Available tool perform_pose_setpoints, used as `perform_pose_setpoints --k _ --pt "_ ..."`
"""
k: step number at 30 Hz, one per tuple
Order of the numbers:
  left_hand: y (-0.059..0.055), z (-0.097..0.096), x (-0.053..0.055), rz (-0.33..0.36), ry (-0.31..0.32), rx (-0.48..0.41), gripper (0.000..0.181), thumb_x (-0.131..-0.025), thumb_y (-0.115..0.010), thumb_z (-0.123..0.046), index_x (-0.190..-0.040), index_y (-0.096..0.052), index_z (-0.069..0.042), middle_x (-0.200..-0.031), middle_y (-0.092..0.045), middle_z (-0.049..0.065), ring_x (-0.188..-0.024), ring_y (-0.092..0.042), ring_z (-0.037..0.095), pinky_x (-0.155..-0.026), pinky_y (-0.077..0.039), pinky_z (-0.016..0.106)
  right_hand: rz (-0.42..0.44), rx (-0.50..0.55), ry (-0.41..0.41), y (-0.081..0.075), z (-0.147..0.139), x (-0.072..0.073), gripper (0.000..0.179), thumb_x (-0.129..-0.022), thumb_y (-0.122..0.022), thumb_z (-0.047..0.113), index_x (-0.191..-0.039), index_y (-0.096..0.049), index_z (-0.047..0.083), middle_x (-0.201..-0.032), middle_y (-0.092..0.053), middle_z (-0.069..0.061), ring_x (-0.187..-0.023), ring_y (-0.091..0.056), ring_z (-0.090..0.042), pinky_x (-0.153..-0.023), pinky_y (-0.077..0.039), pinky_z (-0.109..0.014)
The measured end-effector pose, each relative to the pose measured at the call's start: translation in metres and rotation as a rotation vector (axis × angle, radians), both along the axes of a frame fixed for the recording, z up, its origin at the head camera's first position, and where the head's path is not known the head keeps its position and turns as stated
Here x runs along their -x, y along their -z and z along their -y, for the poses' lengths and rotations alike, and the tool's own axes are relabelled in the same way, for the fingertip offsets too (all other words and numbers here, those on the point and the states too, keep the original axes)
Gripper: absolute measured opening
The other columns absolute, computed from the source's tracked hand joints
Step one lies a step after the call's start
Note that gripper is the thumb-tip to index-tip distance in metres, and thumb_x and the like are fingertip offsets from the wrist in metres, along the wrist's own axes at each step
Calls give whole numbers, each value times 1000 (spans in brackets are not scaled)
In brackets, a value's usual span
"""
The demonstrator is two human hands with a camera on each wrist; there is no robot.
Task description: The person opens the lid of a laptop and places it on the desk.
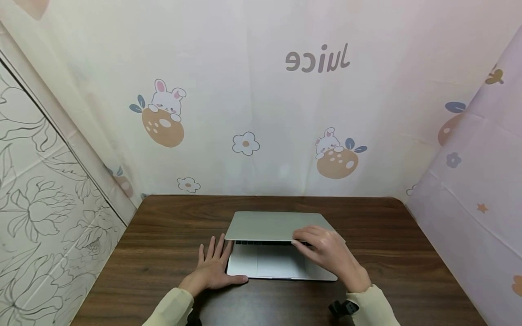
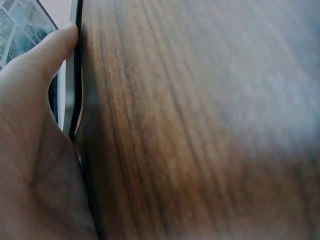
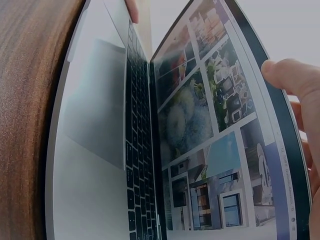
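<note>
A silver laptop (image 1: 281, 265) lies on the wooden table, its lid (image 1: 269, 225) tilted partway above the base. My right hand (image 1: 326, 249) pinches the lid's front edge right of centre, thumb on the inner side and fingers outside. Lit on the lid's inside, the screen (image 3: 187, 112) shows a grid of pictures facing the black keyboard (image 3: 137, 135). At the base's left front corner, my left hand (image 1: 215, 270) lies with fingers spread and straight. Its thumb (image 2: 57, 42) rests along the front edge, and part of that hand is cut off in the left wrist view.
The dark brown table (image 1: 175, 226) extends around the laptop on all sides. Behind it hangs a pale curtain (image 1: 277, 104) printed with rabbits and flowers, and a panel (image 1: 45, 203) with line-drawn flowers stands at left. A black strap device (image 1: 344, 309) is at the right wrist.
</note>
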State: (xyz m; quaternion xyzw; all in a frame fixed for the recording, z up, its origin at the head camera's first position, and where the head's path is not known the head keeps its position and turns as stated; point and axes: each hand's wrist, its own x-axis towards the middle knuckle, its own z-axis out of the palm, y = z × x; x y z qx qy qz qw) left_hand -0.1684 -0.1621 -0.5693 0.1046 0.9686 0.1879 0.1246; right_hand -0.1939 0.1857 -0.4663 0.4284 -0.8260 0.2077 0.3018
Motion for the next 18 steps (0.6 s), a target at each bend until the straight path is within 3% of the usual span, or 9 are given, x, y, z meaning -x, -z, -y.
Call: perform_pose_setpoints --k 4,11,18 --pt "-5 0 0 33 5 12 132 -67 -52 -100 -167 -13 -24 -174 8 8 -159 14 37 -121 15 66 -1 4 5 -1 0 1 16 -85 -84 19 -100 -80 14 -94 -78 4 -86 -75 -13 -70 -61 -33" --pt "-21 -1 -4 34 16 2 128 -71 -56 -95 -168 -12 -24 -175 0 12 -160 5 42 -121 6 70 -5 34 17 -5 1 3 17 -82 -86 16 -97 -80 13 -92 -78 3 -82 -75 -12 -70 -61 -33" --pt "-22 -2 -4 39 20 -11 128 -72 -56 -95 -168 -9 -25 -174 2 13 -159 7 43 -121 8 70 -29 55 26 -8 3 7 21 -78 -88 12 -97 -79 13 -91 -78 3 -82 -74 -12 -70 -60 -33"
